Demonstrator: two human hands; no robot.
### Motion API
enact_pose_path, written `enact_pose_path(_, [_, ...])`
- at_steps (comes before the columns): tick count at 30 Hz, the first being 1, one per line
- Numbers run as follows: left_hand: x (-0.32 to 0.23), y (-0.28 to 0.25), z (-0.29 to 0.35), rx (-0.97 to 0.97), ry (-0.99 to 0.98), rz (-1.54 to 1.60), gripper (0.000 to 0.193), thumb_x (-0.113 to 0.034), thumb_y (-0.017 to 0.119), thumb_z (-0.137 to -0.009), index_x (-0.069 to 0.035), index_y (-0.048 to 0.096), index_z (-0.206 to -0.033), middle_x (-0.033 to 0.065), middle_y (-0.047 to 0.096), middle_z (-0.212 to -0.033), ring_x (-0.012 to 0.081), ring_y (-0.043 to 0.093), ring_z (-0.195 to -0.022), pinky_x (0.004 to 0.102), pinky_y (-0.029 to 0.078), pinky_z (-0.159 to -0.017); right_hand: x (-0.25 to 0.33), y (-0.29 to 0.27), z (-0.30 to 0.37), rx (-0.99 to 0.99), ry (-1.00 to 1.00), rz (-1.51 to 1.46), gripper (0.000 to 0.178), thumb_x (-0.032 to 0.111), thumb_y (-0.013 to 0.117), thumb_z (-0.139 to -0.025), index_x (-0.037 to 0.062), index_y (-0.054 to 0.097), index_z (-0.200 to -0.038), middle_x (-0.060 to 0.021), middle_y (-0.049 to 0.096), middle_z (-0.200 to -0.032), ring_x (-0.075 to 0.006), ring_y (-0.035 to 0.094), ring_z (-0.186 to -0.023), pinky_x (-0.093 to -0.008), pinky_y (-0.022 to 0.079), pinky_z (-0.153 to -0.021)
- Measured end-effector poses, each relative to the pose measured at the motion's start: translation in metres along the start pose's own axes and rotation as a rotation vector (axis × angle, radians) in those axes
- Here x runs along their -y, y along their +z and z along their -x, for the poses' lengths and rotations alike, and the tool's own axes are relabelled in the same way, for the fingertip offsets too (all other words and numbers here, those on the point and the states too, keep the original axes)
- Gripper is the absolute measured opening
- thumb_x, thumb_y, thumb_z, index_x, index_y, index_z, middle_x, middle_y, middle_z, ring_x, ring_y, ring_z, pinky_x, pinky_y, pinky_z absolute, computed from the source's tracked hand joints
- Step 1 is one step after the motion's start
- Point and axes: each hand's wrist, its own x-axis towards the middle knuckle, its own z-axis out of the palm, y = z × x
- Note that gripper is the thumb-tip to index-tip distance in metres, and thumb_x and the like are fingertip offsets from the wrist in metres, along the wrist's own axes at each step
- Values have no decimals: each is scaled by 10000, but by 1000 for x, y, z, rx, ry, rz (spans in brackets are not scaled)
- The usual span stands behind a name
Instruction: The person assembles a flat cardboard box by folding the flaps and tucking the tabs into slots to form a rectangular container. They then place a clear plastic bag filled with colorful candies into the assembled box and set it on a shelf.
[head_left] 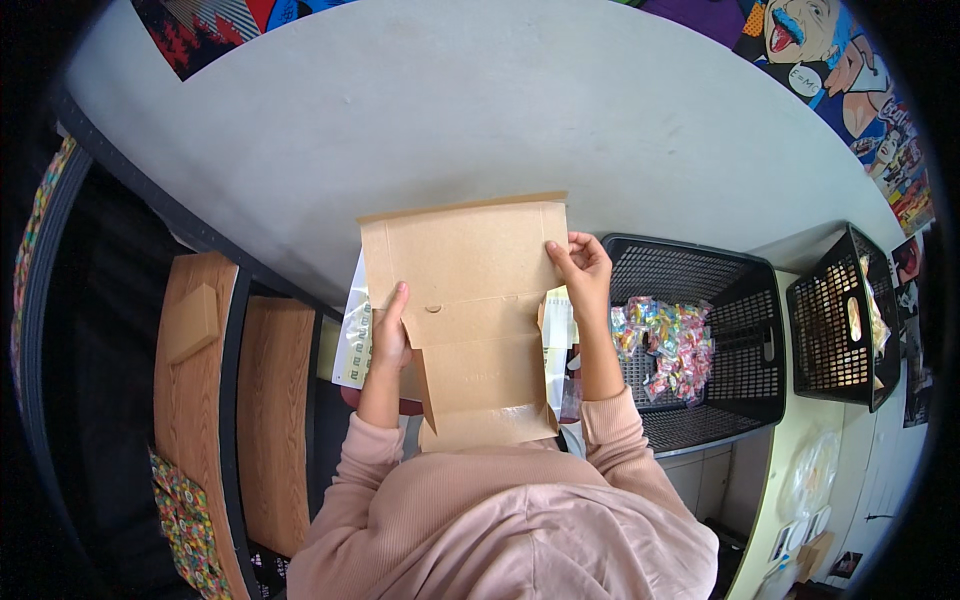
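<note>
Between my two hands is an unfolded brown cardboard box (pixel 465 255), its lid panel standing away from me and its creased lower part close to my body. My left hand (pixel 391 335) grips the left edge with the thumb on the inner face. At the upper right side, my right hand (pixel 588 265) pinches the lid's edge between thumb and fingers. Side flaps of the box are partly raised near the lower part. Behind the box, white and yellow printed sheets (pixel 352 330) show on both sides; most of them is hidden.
To the right stands a black plastic basket (pixel 745 320) with many small colourful wrapped packets (pixel 680 345). A smaller black basket (pixel 825 315) sits beyond it. At left, a wooden shelf (pixel 190 400) carries a small cardboard box (pixel 193 325). A pale wall (pixel 450 110) rises ahead.
</note>
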Motion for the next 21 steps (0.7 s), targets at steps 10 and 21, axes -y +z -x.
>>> enact_pose_path(10, [-5, 8, 4, -29, 66, -44, 403, -207, 491, -828, 33, 400, -1139, 129, 483, -1109, 198, 493, -988, 305, 405, -818, 32, 22, 18, -163, -550, 593, 98, 6, 616, -672, -23, 562, -748, -69, 557, -709, -100, 536, -574, -215, 428, -489])
enact_pose_path(21, [-6, 13, 6, -35, 42, -39, 423, -228, 501, -829, 58, 426, -1133, 125, 477, -1130, 184, 472, -1006, 280, 376, -837, 23, 1, 2, 338, 119, -413, 173, 123, 583, -776, 7, 589, -904, -78, 509, -1014, -133, 523, -863, -250, 457, -701])
